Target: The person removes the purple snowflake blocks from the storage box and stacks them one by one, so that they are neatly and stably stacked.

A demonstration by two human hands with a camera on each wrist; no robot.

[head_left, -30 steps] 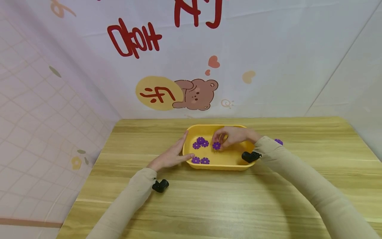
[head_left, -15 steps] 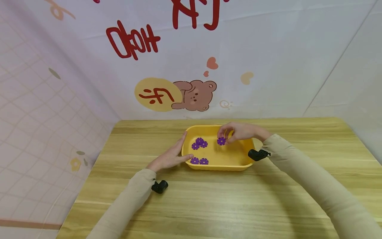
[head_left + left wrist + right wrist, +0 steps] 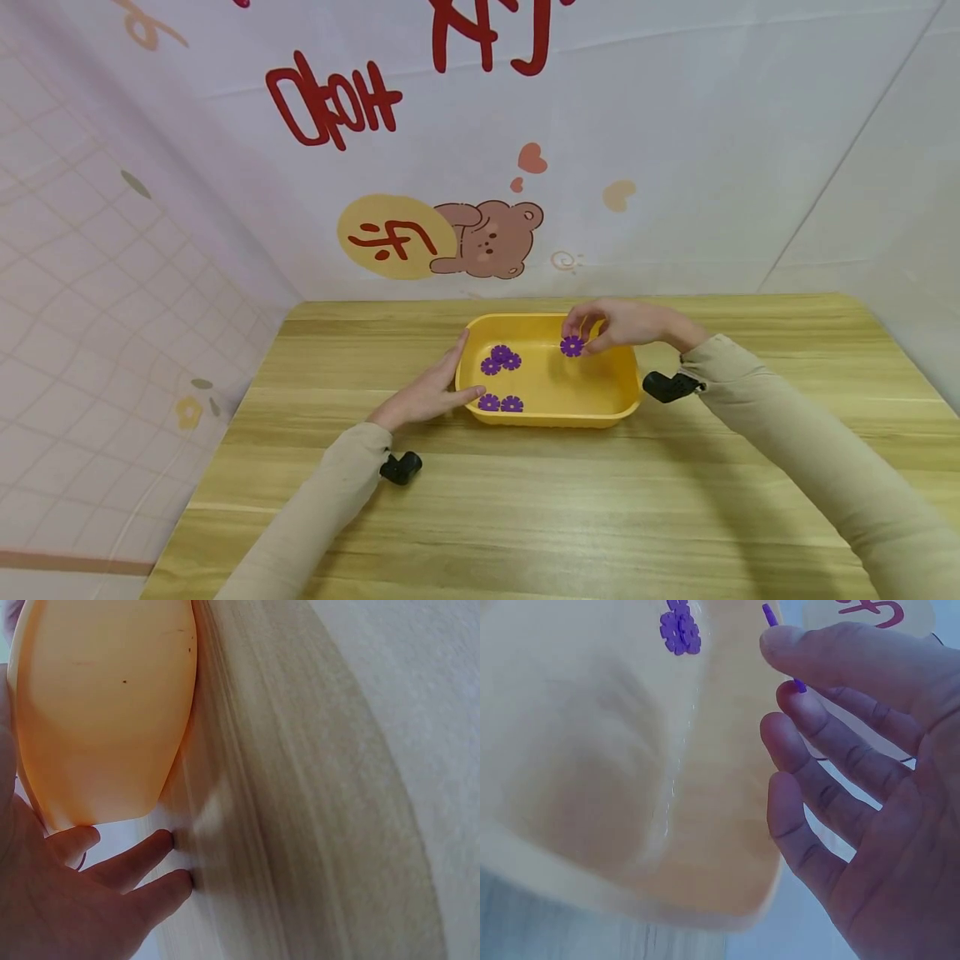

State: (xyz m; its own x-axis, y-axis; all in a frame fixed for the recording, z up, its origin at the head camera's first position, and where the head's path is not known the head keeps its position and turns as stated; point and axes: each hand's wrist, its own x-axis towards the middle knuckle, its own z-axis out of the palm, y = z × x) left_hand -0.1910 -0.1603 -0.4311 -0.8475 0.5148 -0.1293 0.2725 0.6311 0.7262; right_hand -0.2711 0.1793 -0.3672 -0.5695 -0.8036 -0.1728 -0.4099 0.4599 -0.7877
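My right hand point(image 3: 622, 323) pinches a purple snowflake building disc point(image 3: 572, 346) between thumb and index finger, above the far right part of the yellow plastic tub point(image 3: 555, 419). Seen edge-on in the right wrist view, the disc point(image 3: 770, 614) shows at the thumb tip, while the other fingers are spread loosely. My left hand point(image 3: 427, 396) lies against the tub's left end, thumb over the near rim and fingers extended along the outside. Inside the tub, a small cluster of purple discs point(image 3: 501, 358) lies at the left. Two more discs point(image 3: 512, 404) rest by the near wall.
The tub stands on a wood-grain table point(image 3: 480, 508) near its back edge. Behind it hangs a white backdrop point(image 3: 697, 167) printed with a bear and red characters. Black wrist-worn devices sit at both cuffs.
My right hand has risen and moved right and away from me with the pinched disc. My left hand stays at the tub's left end.
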